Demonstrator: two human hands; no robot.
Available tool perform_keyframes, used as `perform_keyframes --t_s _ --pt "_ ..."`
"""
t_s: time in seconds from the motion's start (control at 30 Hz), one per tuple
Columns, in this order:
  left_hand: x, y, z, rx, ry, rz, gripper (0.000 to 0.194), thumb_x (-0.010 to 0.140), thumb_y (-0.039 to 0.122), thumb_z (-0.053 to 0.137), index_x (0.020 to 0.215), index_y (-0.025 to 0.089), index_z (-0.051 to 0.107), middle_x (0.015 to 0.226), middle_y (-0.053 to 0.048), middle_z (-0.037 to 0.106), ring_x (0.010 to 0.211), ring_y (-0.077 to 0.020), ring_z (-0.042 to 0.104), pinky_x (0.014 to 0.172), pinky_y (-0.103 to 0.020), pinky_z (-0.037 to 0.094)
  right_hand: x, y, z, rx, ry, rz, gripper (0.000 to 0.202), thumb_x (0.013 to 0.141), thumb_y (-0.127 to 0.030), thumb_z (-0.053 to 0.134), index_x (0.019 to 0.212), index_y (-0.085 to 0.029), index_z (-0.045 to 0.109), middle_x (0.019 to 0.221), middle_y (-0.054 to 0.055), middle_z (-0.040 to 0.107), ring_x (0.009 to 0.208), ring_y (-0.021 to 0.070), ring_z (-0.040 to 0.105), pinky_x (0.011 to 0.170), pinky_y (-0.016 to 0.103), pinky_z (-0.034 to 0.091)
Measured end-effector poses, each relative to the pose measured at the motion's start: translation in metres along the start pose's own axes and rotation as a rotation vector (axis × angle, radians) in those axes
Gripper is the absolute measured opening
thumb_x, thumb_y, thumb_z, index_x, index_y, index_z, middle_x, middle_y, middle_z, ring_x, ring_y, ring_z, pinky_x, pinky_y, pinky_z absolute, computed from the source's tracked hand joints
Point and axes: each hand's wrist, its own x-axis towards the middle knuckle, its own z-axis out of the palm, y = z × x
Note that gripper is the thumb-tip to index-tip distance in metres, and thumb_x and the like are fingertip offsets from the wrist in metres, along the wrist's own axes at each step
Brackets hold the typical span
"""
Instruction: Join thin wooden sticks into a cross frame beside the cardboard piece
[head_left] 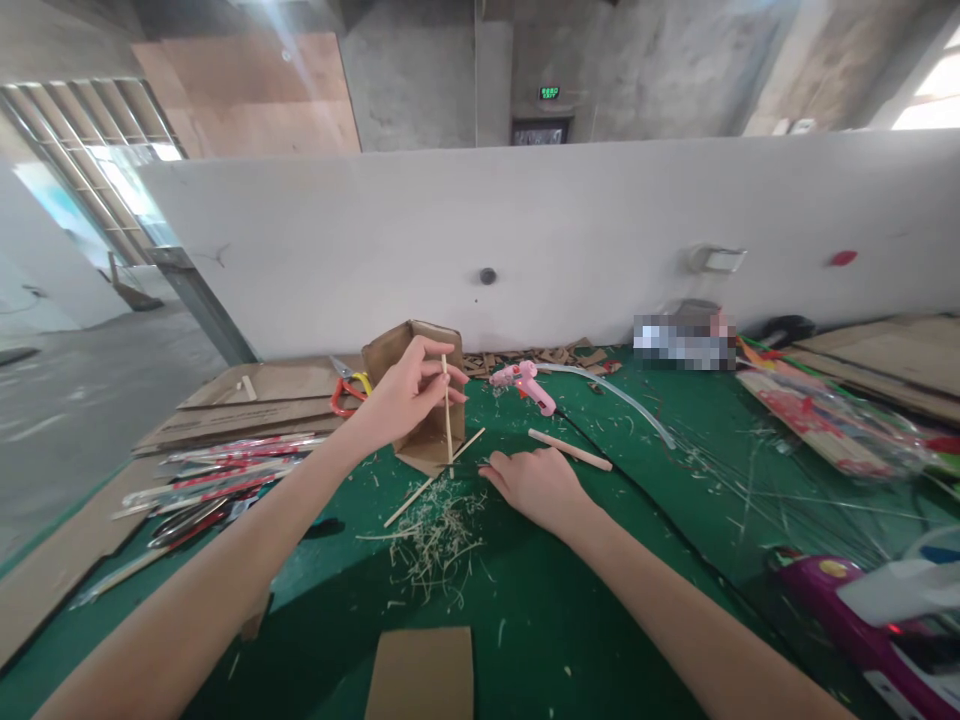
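My left hand (421, 388) pinches a thin wooden stick (448, 425) upright between its fingers. The stick's lower end stands above a pile of pale shavings (439, 540). Closed beside that end, my right hand (536, 487) grips a small thin blade (466, 463), most of it hidden by the fingers. The blade meets or passes the stick near its bottom; I cannot tell whether it touches. Another wooden stick (403, 505) lies slanted on the green table. Behind my left hand stands an open cardboard box (388, 350).
A pink glue gun (534, 386) with a black cord and a short rod (570, 450) lie beyond my right hand. Scissors (349, 388) and packaged sticks (225, 465) are at left. A cardboard piece (421, 675) lies in front; a purple device (832, 590) stands at right.
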Motion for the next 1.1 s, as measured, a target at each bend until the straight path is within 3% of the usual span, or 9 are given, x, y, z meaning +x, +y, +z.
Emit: perform_keyframes --t_s 0.13,0.3,0.47,0.63,0.8,0.97,1.1 --pt "-0.0002 0.0022 0.0002 0.026 -0.003 -0.002 0.025 0.088 0.023 0.041 0.111 0.02 0.033 0.101 -0.01 0.06 0.081 -0.0171 0.064 0.072 -0.031 0.054 0.0022 0.0006 -0.0011 -0.014 0.07 0.08 0.047 0.094 -0.043 0.017 0.084 -0.019 0.057 0.062 0.005 0.065 0.053 0.0131 0.057 0.051 0.022 0.021" --pt "-0.0006 0.0024 0.0 0.033 -0.007 0.004 0.025 0.088 0.023 0.04 0.111 0.02 0.032 0.1 -0.009 0.06 0.08 -0.017 0.064 0.073 -0.031 0.054 0.0009 0.0018 0.0018 -0.006 -0.005 0.002 0.045 0.092 -0.046 0.024 0.08 -0.018 0.058 0.06 0.005 0.064 0.052 0.0132 0.057 0.05 0.022 0.021" --pt "-0.0009 0.0032 0.0006 0.057 -0.011 0.01 0.026 0.087 0.021 0.04 0.111 0.019 0.032 0.101 -0.01 0.06 0.079 -0.0168 0.064 0.073 -0.031 0.053 -0.0002 0.0036 0.0037 -0.024 0.07 0.082 0.047 0.093 -0.044 0.018 0.084 -0.018 0.056 0.062 0.005 0.064 0.053 0.013 0.057 0.05 0.023 0.02" --pt "-0.0004 0.0019 0.0004 0.046 0.001 0.012 0.025 0.087 0.02 0.039 0.111 0.019 0.031 0.097 -0.009 0.06 0.078 -0.0163 0.064 0.073 -0.032 0.053 -0.0009 0.003 0.0035 -0.002 0.004 0.001 0.045 0.092 -0.046 0.023 0.079 -0.019 0.056 0.06 0.004 0.064 0.053 0.0128 0.057 0.049 0.022 0.021" --pt "0.0004 -0.0007 -0.0002 0.053 -0.003 0.029 0.024 0.088 0.021 0.039 0.111 0.02 0.032 0.097 -0.009 0.06 0.077 -0.0159 0.064 0.073 -0.031 0.052 -0.0002 0.0041 0.0011 -0.017 0.057 0.077 0.046 0.094 -0.043 0.018 0.085 -0.018 0.056 0.064 0.006 0.065 0.054 0.0128 0.058 0.05 0.023 0.022" --pt "-0.0001 -0.0003 -0.0005 0.051 0.007 0.026 0.024 0.088 0.021 0.039 0.111 0.019 0.031 0.095 -0.009 0.061 0.076 -0.0158 0.064 0.073 -0.032 0.052 -0.0014 0.0044 0.0023 -0.013 -0.025 -0.003 0.044 0.092 -0.045 0.024 0.081 -0.019 0.058 0.061 0.005 0.064 0.055 0.0141 0.059 0.051 0.023 0.024" --pt "-0.001 0.0022 -0.0003 0.061 -0.003 0.023 0.026 0.087 0.02 0.04 0.111 0.019 0.032 0.098 -0.009 0.062 0.077 -0.0163 0.064 0.073 -0.032 0.051 0.0004 0.0052 0.0012 -0.017 0.043 0.062 0.047 0.094 -0.044 0.018 0.084 -0.018 0.057 0.066 0.005 0.066 0.057 0.0137 0.059 0.051 0.023 0.023"
